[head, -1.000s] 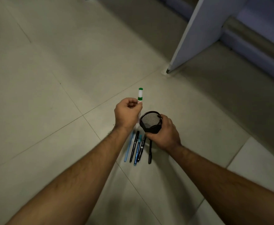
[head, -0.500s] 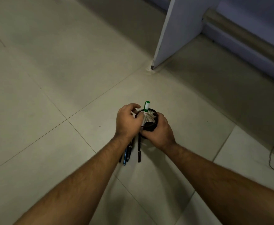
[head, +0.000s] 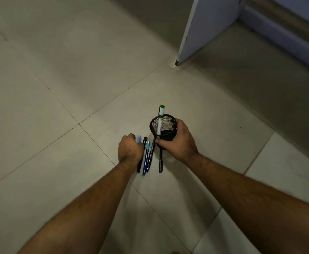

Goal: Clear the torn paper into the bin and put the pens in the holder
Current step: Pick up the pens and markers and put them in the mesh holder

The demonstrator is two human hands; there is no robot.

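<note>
On pale floor tiles (head: 58, 143): black mesh pen holder (head: 165, 128) gripped by right hand (head: 179, 143), green-capped white marker (head: 160, 120) upright inside. Just left, row of pens (head: 146, 156) flat on tile; left hand (head: 130, 150) curled over light-blue pen (head: 138, 139), grip uncertain.

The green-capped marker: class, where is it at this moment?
In the head view the marker stands in the mesh holder gripped by the right hand, just right of the pens on the floor.
</note>
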